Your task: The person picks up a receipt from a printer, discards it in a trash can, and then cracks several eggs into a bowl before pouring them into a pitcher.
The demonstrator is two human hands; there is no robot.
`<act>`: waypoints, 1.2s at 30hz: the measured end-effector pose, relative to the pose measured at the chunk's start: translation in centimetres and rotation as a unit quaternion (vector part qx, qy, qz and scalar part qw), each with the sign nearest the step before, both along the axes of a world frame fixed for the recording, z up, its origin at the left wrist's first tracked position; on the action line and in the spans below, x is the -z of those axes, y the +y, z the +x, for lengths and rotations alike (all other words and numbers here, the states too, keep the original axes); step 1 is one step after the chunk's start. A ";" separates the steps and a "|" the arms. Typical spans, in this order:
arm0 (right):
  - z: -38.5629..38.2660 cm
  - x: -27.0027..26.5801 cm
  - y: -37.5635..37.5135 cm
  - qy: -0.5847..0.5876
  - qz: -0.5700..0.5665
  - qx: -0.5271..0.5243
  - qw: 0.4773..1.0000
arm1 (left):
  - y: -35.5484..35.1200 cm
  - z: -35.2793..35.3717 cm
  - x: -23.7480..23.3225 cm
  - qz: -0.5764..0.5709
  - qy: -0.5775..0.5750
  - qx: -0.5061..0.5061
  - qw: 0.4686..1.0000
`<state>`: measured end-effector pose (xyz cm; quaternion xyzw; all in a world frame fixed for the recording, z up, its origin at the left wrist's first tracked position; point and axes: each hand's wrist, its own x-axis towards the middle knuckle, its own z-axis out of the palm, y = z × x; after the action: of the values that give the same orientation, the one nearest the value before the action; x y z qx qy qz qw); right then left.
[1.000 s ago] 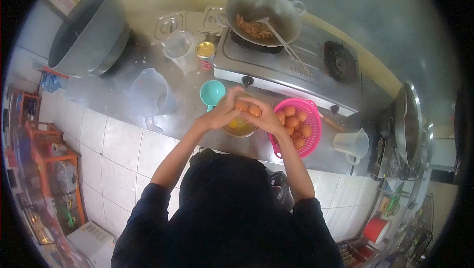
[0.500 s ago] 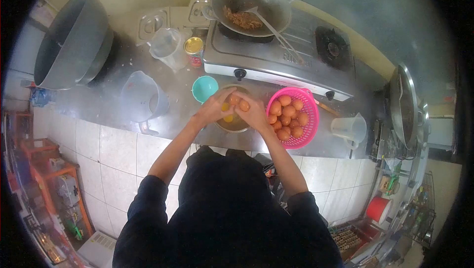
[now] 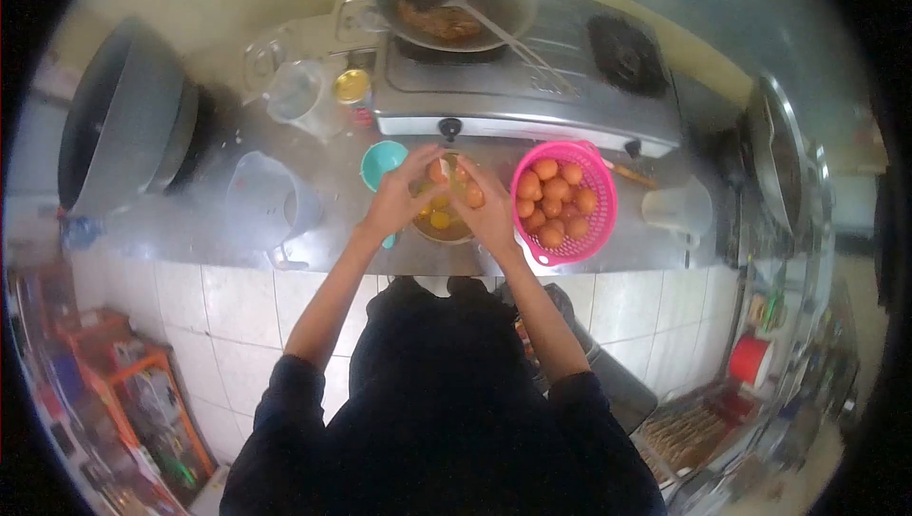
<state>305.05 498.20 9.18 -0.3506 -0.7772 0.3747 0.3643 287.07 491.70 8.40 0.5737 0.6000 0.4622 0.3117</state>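
Observation:
Both hands are over a round bowl (image 3: pixel 454 239) on the steel counter, where several yellow yolks (image 3: pixel 440 219) lie in liquid. My left hand (image 3: pixel 397 198) pinches a brown eggshell (image 3: pixel 438 171) whose broken white edge shows. My right hand (image 3: pixel 487 214) has its fingers curled at the other part of the shell and also holds a brown egg (image 3: pixel 473 195) against its palm. To the right stands a pink basket (image 3: pixel 609 202) of brown eggs (image 3: pixel 555 190). A turquoise cup (image 3: pixel 383 163) sits just left of the bowl, partly behind my left hand.
A gas stove (image 3: pixel 570 122) carries a wok (image 3: pixel 513 17) with brown food and a spatula (image 3: pixel 508 41). Clear jugs stand left (image 3: pixel 271 198) and right (image 3: pixel 679 207). A can (image 3: pixel 352 88) is behind the turquoise cup; a large grey pan (image 3: pixel 133 126) is far left.
The eggshell between my hands has come apart, showing its white edge, and my fingers have spread a little. More yolk shows in the bowl. The camera view has shifted.

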 end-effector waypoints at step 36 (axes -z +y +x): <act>13.4 -5.1 -2.1 0.006 0.035 0.220 0.975 | 5.7 17.2 -5.5 -0.236 -0.360 0.083 0.899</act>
<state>318.45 496.15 14.29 -0.4980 -0.6913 0.2601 0.4545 304.27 497.42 13.86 0.3257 0.4889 0.4541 0.6699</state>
